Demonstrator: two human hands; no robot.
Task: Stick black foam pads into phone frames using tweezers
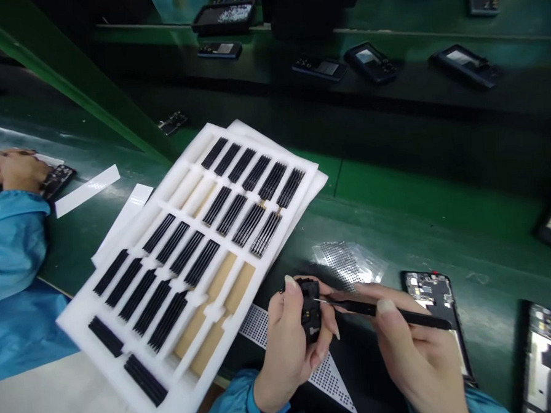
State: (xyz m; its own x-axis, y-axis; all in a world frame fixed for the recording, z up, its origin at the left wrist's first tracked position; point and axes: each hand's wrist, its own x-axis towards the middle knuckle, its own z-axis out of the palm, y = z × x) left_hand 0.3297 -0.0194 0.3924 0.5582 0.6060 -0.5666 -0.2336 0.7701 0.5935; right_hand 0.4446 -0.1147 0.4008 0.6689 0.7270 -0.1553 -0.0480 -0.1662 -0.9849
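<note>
The small black part (311, 309) is in the left hand (285, 338), above the bench mat and just beside the lower right edge of the foam tray (78, 328). The left hand grips the part between the thumb, laid along its near side, and the fingers curled behind it. The right hand (414, 341) pinches the black tweezers (354, 305) between thumb and fingers; the tip is at the face of the part (contact cannot be confirmed).

Handling: the part appears light and stiff, with a moulded, probably smooth surface that may slip under a loose grip. Treat its small gold-coloured contacts as fragile. Hold it by the outer edges, supported from behind, and keep fingertips off the contacts. Grip the tweezers along the shanks, clear of the fine tip, which could scratch.

Surroundings: a perforated sheet (331, 385) lies below the left hand; an opened phone (425, 291) lies beyond the right hand.
</note>
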